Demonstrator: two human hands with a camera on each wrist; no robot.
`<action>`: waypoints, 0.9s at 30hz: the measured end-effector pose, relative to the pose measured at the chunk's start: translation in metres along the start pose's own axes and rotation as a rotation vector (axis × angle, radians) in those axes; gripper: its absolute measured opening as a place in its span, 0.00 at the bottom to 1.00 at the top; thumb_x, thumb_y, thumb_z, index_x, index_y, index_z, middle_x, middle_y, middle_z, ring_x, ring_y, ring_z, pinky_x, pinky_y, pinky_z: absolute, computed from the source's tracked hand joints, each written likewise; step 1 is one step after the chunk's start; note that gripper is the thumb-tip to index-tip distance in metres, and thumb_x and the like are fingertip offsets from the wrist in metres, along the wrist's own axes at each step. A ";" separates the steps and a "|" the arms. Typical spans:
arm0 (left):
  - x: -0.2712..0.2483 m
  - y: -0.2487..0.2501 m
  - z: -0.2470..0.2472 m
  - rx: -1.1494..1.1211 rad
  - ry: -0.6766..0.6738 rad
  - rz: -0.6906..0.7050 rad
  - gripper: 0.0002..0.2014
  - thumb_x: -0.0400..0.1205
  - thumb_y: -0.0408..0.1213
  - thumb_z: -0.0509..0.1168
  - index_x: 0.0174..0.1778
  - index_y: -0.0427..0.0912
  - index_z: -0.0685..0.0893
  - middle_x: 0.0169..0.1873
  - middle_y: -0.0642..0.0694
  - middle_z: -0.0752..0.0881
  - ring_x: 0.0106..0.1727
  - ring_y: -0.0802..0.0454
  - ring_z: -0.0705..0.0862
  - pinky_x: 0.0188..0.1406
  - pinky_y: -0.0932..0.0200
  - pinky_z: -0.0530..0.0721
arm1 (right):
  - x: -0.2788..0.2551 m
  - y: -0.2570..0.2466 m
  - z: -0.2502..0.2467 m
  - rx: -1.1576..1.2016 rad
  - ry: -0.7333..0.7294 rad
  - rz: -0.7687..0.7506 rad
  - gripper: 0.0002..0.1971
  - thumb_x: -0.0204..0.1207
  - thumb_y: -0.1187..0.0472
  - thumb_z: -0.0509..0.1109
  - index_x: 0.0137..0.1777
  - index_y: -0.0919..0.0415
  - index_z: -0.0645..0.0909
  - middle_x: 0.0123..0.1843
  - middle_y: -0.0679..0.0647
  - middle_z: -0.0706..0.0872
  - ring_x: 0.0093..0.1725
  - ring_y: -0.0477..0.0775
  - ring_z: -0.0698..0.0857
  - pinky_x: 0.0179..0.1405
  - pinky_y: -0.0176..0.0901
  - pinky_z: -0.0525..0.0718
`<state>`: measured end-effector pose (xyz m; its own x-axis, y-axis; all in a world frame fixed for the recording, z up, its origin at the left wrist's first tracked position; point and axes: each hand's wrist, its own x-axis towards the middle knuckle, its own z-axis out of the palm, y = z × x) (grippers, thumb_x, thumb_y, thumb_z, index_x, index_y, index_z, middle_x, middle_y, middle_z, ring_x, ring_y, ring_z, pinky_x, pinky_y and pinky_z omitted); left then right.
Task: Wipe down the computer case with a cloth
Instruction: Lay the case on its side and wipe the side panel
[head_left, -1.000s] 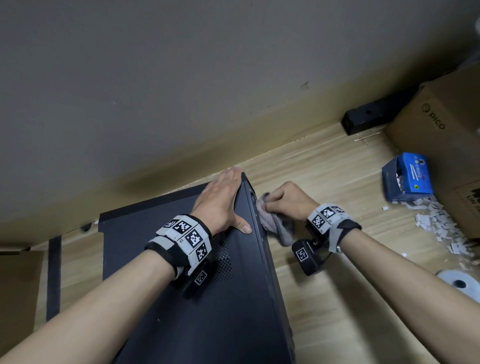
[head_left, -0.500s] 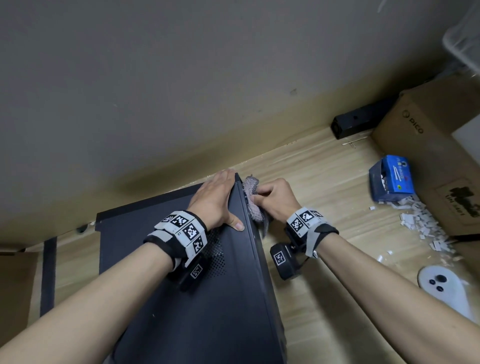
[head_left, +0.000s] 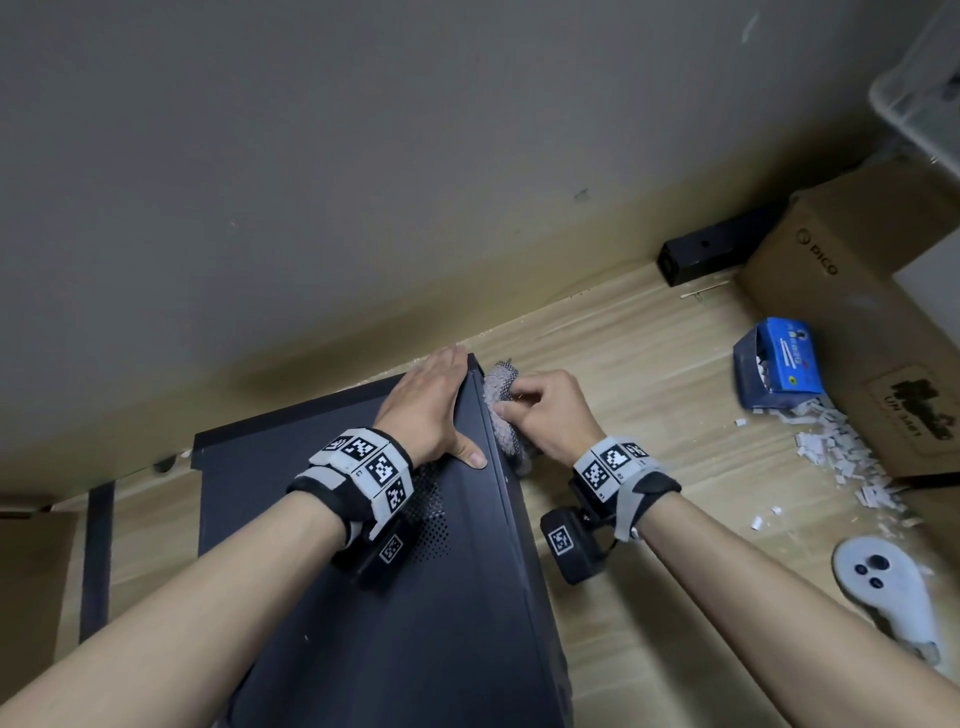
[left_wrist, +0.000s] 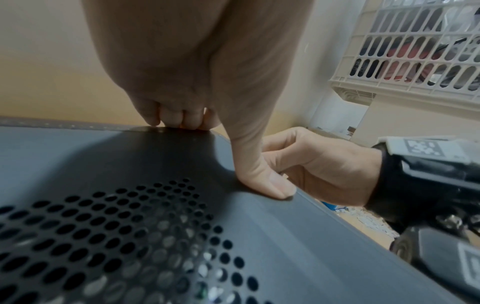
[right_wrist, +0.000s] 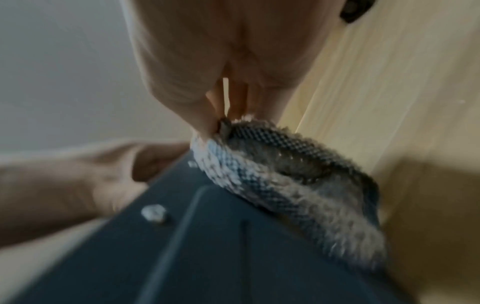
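A black computer case (head_left: 395, 597) stands on the wooden floor, its top panel perforated with vent holes (left_wrist: 124, 236). My left hand (head_left: 431, 410) lies flat on the top's far right corner, fingertips hooked over the far edge (left_wrist: 179, 121) and thumb pressed near the right edge. My right hand (head_left: 545, 410) grips a grey woven cloth (head_left: 501, 410) and holds it against the upper part of the case's right side panel (right_wrist: 233, 246). In the right wrist view the cloth (right_wrist: 285, 170) is bunched under the fingers and the picture is blurred.
A grey wall runs close behind the case. To the right on the floor are a blue box (head_left: 779, 364), scattered white scraps (head_left: 841, 452), a cardboard box (head_left: 872, 322), a white controller (head_left: 883, 587) and a black bar (head_left: 711, 249). A white crate (left_wrist: 415, 51) sits higher up.
My right hand has carried the cloth up and away along the case's right side towards the far top corner. The left hand has stayed on the top.
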<state>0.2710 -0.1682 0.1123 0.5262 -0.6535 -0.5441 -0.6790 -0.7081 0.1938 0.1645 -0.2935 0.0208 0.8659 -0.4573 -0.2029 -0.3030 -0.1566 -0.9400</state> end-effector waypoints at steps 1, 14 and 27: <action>0.000 0.000 0.000 0.004 0.000 0.001 0.72 0.56 0.55 0.84 0.86 0.39 0.43 0.87 0.43 0.46 0.87 0.50 0.44 0.85 0.56 0.45 | 0.000 0.002 0.000 -0.087 0.002 -0.051 0.19 0.69 0.60 0.79 0.23 0.60 0.73 0.24 0.44 0.73 0.28 0.47 0.72 0.34 0.44 0.73; 0.002 -0.001 0.000 0.000 0.009 0.011 0.71 0.56 0.56 0.84 0.87 0.40 0.44 0.87 0.44 0.49 0.87 0.50 0.46 0.85 0.56 0.46 | 0.006 0.007 -0.005 0.081 -0.093 0.191 0.24 0.74 0.64 0.77 0.21 0.56 0.70 0.23 0.46 0.68 0.25 0.45 0.66 0.30 0.39 0.67; 0.003 -0.004 0.001 -0.017 -0.003 0.018 0.72 0.57 0.56 0.84 0.86 0.40 0.42 0.87 0.43 0.46 0.87 0.49 0.44 0.86 0.54 0.46 | 0.043 0.011 -0.027 0.181 -0.177 0.286 0.24 0.76 0.65 0.76 0.72 0.63 0.79 0.66 0.57 0.87 0.55 0.50 0.88 0.60 0.46 0.84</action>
<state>0.2747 -0.1676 0.1087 0.5122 -0.6655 -0.5430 -0.6796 -0.7006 0.2176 0.1874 -0.3380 0.0090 0.8168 -0.2994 -0.4932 -0.4805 0.1201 -0.8687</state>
